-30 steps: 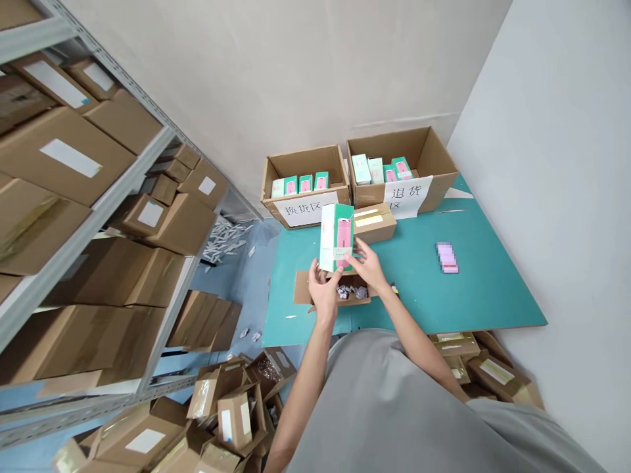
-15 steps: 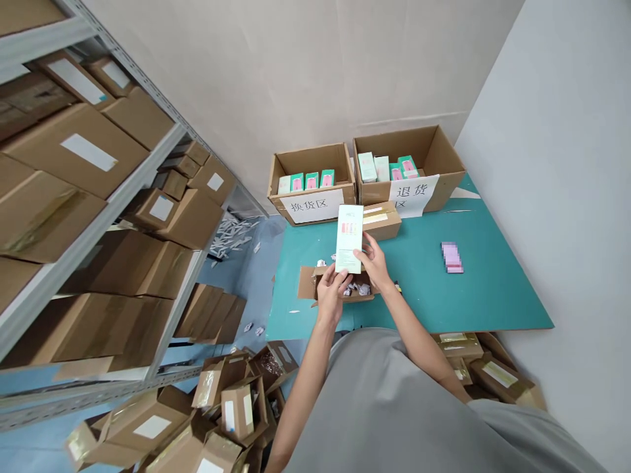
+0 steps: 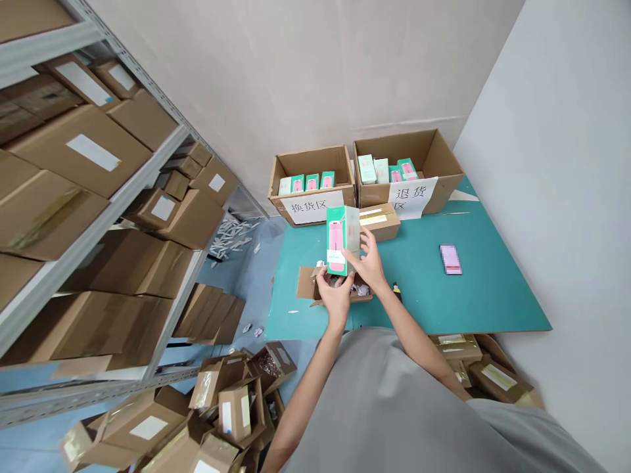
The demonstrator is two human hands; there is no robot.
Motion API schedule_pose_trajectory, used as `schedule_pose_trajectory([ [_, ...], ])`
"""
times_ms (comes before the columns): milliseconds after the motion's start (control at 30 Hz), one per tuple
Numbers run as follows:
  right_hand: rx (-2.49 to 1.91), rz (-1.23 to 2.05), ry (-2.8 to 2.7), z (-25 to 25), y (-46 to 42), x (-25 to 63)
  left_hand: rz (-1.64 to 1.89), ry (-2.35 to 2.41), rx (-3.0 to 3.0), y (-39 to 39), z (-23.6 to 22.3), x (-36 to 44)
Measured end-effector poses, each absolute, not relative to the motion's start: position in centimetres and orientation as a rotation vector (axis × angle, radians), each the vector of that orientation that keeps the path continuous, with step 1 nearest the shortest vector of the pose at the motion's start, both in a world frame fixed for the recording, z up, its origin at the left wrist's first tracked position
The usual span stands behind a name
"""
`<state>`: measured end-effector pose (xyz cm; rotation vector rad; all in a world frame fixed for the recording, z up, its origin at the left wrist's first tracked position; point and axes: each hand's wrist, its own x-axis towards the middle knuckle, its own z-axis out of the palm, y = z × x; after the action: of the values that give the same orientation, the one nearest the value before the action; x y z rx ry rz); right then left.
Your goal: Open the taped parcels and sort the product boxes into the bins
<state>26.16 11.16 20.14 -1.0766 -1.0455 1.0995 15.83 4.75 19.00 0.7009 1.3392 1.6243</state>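
Shelving stacked with brown cartons, at 9 o'clock from the green-and-white box you hold; open carton on the green table at 6 o'clock, crumpled white pieces inside; left bin at 11 o'clock, 4 small boxes showing; your left hand at 6 o'clock, thumb and fingers spread only as wide as the lower end they clasp; the green-and-white box itself is held up over the open carton, roughly upright, long axis near 12-to-6, pale side turned right; key relation: it lies at 12 o'clock from your left hand and 10 o'clock from your right; both touch it, so neither is nearer; your right hand at 4 o'clock, partly curled, gripping the pale side with 1 digit reaching the green face; closed carton at 2 o'clock; right bin beyond, at 1 o'clock, also 4 small boxes showing; phone near 3 o'clock, well apart.
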Motion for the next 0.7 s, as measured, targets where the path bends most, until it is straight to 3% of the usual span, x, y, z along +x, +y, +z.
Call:
schedule_pose_trajectory([
  [133, -1.085, 1.05, -0.995, 19.4, 11.4, 26.7, 1.601, 1.282, 0.842, 3.6, 19.0, 16.2],
  [433, -1.018, 1.153, -0.9, 17.7, 11.8, 28.0, 1.337, 1.073, 0.433, 5.2, 19.0, 13.7],
  [700, -0.996, 1.162, -0.983, 18.2, 12.3, 28.1, 1.436, 1.173, 0.466, 5.7, 18.9, 14.3],
])
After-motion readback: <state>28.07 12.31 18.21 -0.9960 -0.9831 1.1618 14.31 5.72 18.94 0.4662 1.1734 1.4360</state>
